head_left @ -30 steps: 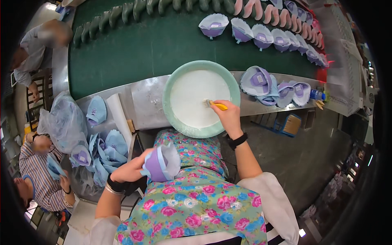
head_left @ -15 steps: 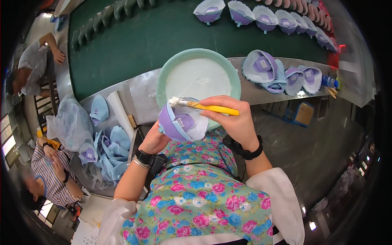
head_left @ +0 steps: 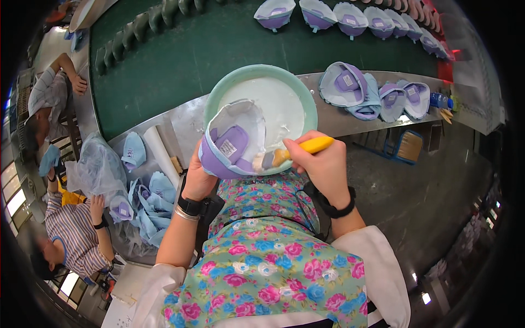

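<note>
My left hand [head_left: 199,174] grips a purple and light blue shoe upper [head_left: 219,156] by its left side, its white inside facing up. In my right hand [head_left: 321,164] is a yellow-handled brush [head_left: 306,147], held between thumb and fingers. The brush's whitish bristles touch the lower right rim of the upper. Behind the upper stands a pale green basin [head_left: 311,109] of white liquid, partly hidden by the upper and my right hand.
More shoe uppers [head_left: 343,85] lie on the metal ledge at right, beside a blue bottle [head_left: 440,101]. A row of uppers [head_left: 351,21] and dark shoe lasts [head_left: 155,19] lines the green belt [head_left: 180,65]. Light blue uppers [head_left: 156,205] pile up at left, near two people.
My left hand has turned and opened out the upper over the basin. The brush has moved from its top edge to its lower right rim. A person at left now lifts a light blue piece.
</note>
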Motion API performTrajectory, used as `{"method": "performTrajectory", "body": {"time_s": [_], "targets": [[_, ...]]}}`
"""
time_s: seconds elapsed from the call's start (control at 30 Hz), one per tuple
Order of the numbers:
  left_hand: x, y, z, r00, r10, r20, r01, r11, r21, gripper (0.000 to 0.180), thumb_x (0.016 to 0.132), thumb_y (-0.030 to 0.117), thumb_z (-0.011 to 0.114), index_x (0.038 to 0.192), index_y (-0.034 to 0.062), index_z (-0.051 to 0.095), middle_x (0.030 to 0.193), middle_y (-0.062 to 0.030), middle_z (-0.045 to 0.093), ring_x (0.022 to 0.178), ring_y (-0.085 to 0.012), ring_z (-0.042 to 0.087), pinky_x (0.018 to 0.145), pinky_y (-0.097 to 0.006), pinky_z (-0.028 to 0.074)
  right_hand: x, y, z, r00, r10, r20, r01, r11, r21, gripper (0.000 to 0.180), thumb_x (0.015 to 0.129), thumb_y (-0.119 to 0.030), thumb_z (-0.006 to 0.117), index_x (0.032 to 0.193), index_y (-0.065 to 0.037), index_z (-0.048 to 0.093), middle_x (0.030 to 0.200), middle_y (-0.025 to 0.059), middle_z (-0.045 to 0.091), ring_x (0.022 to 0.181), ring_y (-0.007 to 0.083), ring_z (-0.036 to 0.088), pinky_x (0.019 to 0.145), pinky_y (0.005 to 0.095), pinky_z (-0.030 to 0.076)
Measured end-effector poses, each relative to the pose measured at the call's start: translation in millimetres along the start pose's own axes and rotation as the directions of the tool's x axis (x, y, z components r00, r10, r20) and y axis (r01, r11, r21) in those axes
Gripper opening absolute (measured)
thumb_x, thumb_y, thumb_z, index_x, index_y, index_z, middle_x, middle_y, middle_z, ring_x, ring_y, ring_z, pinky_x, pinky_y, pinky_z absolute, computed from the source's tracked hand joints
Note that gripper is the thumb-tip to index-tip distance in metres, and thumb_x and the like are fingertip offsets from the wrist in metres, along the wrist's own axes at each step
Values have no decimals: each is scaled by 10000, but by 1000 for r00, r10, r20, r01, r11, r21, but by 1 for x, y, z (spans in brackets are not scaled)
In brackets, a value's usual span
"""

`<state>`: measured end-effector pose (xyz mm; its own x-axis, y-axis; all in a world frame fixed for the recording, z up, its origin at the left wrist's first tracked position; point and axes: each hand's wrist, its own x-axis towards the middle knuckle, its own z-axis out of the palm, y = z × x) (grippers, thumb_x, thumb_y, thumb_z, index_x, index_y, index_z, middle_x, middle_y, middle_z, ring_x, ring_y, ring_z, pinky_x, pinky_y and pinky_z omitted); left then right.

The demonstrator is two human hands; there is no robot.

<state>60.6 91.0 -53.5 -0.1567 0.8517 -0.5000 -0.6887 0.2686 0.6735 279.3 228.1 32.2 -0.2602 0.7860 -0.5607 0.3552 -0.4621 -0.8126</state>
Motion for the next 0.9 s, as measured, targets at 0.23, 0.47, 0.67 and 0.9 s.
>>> {"method": "performTrajectory", "body": {"time_s": [0.23,0.47,0.67,0.9], "targets": [[0,12,18,996,26,-87,-32,997,-65,355,935,80,529,1286,57,481,1212,-106,574,1084,-218,588,900,-381,517,10,2,-5,974,-224,27,226,962,-152,169,760,-138,759,752,3,666,593,59,622,570,53,572,536,225,457],[6,-6,-48,907,-334,255,420,704,-572,253,941,273,492,1067,70,575,941,-86,648,714,-186,635,546,-306,525,23,-28,-6,862,-507,3,495,840,-225,104,745,-2,737,833,5,681,792,84,681,675,134,644,615,259,502],[-4,-6,-3,943,-266,201,265,964,29,345,883,121,543,1219,42,552,1174,-148,612,1054,-282,616,960,-451,487,17,-65,38,574,-627,526,648,741,176,149,737,-64,768,866,-23,704,822,89,686,722,166,655,658,272,506],[14,9,16,761,-603,239,636,623,-455,305,893,162,539,1164,22,559,1043,-107,644,918,-230,652,841,-377,541,48,-36,-5,888,-387,247,444,861,-248,123,774,-117,735,786,-8,678,640,66,651,586,106,603,562,250,477]]}}
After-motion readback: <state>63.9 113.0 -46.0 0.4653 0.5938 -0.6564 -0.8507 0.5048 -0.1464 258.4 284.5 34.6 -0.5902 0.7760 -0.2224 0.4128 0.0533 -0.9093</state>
